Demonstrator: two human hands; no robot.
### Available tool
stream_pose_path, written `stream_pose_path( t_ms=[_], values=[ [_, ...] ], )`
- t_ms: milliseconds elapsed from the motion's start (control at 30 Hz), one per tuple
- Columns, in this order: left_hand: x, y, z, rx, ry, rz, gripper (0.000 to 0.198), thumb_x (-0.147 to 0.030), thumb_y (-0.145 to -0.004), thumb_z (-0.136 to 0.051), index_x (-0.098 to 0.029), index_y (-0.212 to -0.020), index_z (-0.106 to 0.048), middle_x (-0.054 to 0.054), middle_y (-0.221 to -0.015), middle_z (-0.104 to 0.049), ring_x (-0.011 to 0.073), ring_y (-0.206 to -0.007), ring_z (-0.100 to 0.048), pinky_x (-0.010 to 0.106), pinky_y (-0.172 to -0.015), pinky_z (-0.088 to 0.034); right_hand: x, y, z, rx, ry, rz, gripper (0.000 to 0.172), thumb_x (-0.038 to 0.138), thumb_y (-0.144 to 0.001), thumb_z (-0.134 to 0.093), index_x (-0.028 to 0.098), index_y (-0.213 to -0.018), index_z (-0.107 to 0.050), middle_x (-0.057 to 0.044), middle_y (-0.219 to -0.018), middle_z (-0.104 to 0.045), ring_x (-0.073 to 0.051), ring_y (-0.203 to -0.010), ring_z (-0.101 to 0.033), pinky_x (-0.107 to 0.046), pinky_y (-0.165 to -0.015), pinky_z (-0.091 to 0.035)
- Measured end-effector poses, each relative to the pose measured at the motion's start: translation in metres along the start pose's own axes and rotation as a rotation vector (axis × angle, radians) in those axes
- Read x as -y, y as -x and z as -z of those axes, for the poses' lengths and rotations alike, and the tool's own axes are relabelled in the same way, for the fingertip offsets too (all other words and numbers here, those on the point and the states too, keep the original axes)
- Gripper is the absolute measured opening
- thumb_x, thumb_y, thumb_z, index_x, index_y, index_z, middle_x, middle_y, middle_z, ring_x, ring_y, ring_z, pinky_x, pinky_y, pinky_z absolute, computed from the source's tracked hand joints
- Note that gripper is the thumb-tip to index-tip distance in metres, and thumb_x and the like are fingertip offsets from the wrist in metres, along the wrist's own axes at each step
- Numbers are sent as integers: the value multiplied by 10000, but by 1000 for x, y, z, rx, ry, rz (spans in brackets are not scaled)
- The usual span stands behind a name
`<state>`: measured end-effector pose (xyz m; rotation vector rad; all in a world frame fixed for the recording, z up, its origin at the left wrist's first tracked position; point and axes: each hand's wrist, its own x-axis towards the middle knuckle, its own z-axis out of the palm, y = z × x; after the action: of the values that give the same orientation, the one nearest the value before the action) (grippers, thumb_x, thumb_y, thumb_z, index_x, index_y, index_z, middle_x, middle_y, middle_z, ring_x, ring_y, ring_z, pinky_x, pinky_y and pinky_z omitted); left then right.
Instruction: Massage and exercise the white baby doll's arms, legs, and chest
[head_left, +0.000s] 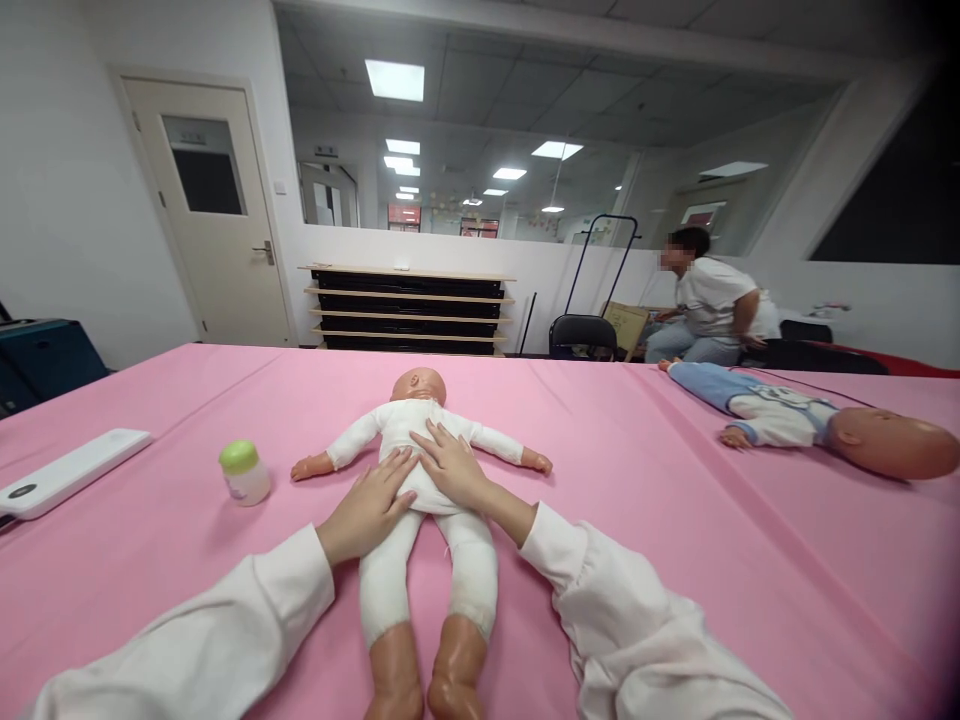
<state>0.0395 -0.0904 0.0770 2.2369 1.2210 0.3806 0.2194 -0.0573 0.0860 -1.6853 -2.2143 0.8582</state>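
A bright training room opens out behind a wide glass partition (pixel 480 130), with a cream door (pixel 206 210) shut in the left wall and a low wooden shelf unit (pixel 409 312) with black panels against the far wall. Off to the right, a co-worker (pixel 709 300) in a white T-shirt leans forward beyond a black chair (pixel 581 338). Nearest of all is a long tabletop (pixel 697 570) under a smooth pink cloth with shallow creases.

An infant training doll (pixel 409 425) lies on its back in the middle, head away from the person, arms flung wide and legs straight. Its white fabric suit looks soft and padded, while the bare head and feet look like stiff, smooth vinyl. It should be light and floppy at the limbs, so the firm trunk, with the head supported, looks the safest place to take hold. A second doll (pixel 780 415) in a blue-and-white outfit lies further right.

The left hand (pixel 367 510) and right hand (pixel 450 462) both rest open and flat on the doll's middle, fingers spread, gripping nothing. Left of them stand a small green-capped bottle (pixel 244 475) and, further out, a flat white oblong device (pixel 67 475)
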Motion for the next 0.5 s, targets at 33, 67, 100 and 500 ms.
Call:
stream_pose_path(
  t_ms=[33, 67, 100, 500],
  values=[
    [10, -4, -7, 8, -20, -13, 575, -479, -915, -265, -210, -1423, -243, 34, -1479, -172, 197, -1371, -137, 439, -1111, -167, 0, -2, -4, -25, 6, -16, 478, 505, -847, -193, 451, -1316, -268, 107, -1452, -24, -170, -1427, -61, -537, -1166, -67],
    [18, -5, -11, 7, -37, -27, 567, -480, -920, -250, -222, -1424, -236, 27, -1476, -181, 190, -1369, -148, 439, -1109, -170, 1, -3, -7, -41, 11, -25, 478, 496, -846, -205, 442, -1315, -282, 104, -1453, -29, -175, -1425, -66, -540, -1165, -63],
    [25, -4, -13, -9, -60, -41, 554, -477, -923, -244, -236, -1421, -240, 20, -1472, -198, 186, -1366, -161, 442, -1108, -169, 1, -3, -9, -48, 10, -29, 478, 487, -845, -218, 432, -1314, -295, 101, -1453, -36, -179, -1423, -67, -538, -1167, -60],
    [103, 49, 53, -1199, -44, 837, 839, -328, -654, -611, -94, -1374, -251, 192, -1370, -296, 334, -1287, -249, 524, -1031, -241, 67, -16, 23, 316, -1329, 249, 415, 375, -783, -428, 216, -1165, -455, -11, -1319, -396, -77, -1170, -491, -316, -1093, -365]
  ],
)
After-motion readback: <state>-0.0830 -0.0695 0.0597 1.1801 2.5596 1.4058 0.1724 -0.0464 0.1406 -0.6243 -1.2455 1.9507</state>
